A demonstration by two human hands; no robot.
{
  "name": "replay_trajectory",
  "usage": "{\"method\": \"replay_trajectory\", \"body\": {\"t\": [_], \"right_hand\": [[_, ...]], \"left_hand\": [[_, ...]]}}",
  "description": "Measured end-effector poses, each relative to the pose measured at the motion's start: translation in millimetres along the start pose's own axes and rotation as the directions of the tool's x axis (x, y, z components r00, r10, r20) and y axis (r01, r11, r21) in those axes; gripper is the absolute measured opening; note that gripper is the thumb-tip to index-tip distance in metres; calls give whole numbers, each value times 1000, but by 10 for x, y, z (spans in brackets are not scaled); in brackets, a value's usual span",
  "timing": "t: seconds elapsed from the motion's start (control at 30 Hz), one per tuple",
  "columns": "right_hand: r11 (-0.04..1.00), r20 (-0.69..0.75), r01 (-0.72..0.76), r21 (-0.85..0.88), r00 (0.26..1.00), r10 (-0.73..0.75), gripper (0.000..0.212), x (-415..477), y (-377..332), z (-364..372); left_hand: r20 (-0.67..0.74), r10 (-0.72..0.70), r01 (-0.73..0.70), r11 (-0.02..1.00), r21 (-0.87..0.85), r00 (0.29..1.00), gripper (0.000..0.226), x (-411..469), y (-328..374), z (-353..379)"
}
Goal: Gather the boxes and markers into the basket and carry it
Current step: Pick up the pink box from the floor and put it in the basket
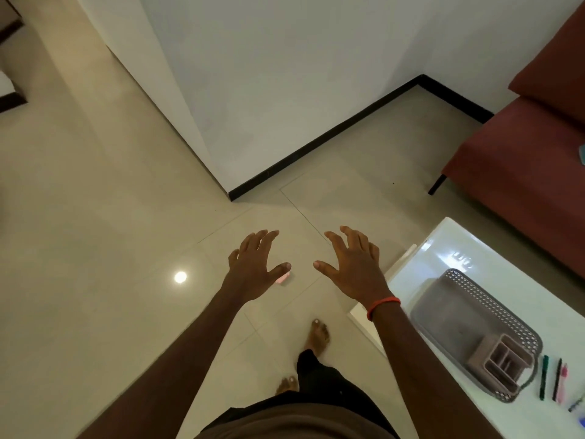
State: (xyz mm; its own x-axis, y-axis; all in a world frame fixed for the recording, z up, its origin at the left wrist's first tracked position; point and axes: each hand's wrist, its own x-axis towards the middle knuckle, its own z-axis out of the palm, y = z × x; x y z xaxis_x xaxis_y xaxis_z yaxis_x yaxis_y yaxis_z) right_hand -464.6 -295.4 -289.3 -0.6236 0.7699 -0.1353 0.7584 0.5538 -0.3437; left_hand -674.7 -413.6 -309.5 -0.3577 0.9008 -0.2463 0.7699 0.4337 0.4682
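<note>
A grey perforated basket (443, 307) lies on the white table (427, 264) at the lower right. Inside its near end stands a small pinkish box with compartments (498, 362). Several markers (552, 378) lie on the table just right of the basket: a green one, a black one and a pink one. My left hand (256, 267) and my right hand (354, 267) are stretched out over the floor with fingers spread, holding nothing. Both are left of the table, apart from the basket. A small pink object (284, 278) on the floor peeks out under my left thumb.
A dark red sofa (522, 147) stands at the right behind the table. A white wall corner with black skirting (316, 144) juts out ahead. Beige floor tiles (95, 217) spread to the left. My bare feet (318, 335) are below my hands. Dark furniture (9, 58) sits at the far left.
</note>
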Motion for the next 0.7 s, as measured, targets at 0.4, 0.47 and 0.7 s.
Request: {"method": "replay_trajectory", "body": {"t": [0.4, 0.47, 0.7], "right_hand": [[997, 168, 49, 59, 984, -59, 67, 1261, 68, 407], [996, 180, 41, 76, 982, -54, 66, 1424, 57, 473], [994, 247, -37, 100, 969, 11, 61, 1854, 157, 928]], "left_hand": [[41, -106, 109, 992, -71, 994, 80, 1141, -71, -67], [33, -117, 120, 988, -98, 993, 78, 1256, -131, -35], [144, -120, 131, 989, -68, 982, 74, 1664, -716, 278]]}}
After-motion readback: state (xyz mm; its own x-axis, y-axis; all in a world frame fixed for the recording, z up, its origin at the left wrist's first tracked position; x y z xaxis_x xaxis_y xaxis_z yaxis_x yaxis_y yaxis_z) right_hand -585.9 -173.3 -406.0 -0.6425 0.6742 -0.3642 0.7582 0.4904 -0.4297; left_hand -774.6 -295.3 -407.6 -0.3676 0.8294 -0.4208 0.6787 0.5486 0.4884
